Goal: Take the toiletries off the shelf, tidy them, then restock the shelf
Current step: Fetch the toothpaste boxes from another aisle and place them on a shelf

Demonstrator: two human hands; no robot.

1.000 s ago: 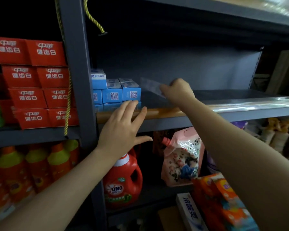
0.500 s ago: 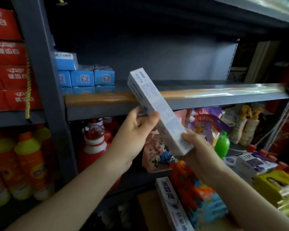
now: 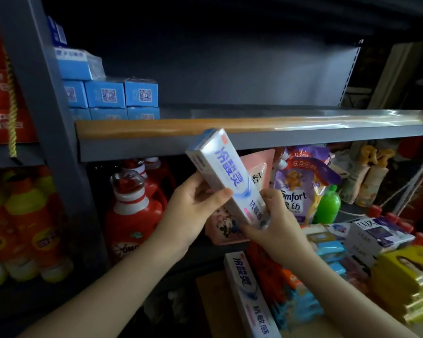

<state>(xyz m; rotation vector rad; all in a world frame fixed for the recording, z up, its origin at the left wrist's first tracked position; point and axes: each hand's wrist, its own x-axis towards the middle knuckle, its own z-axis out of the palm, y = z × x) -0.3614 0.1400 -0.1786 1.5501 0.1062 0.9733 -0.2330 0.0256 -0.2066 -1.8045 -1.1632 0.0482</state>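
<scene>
Holding a white toothpaste box (image 3: 230, 176) tilted below the shelf (image 3: 254, 140) edge: left hand (image 3: 193, 203) grips its middle, right hand (image 3: 276, 223) grips the lower end. A second ago the right hand reached onto the shelf; now the box is off. Blue boxes (image 3: 122, 95) remain stacked at the shelf's left, so unloading likely continues.
</scene>
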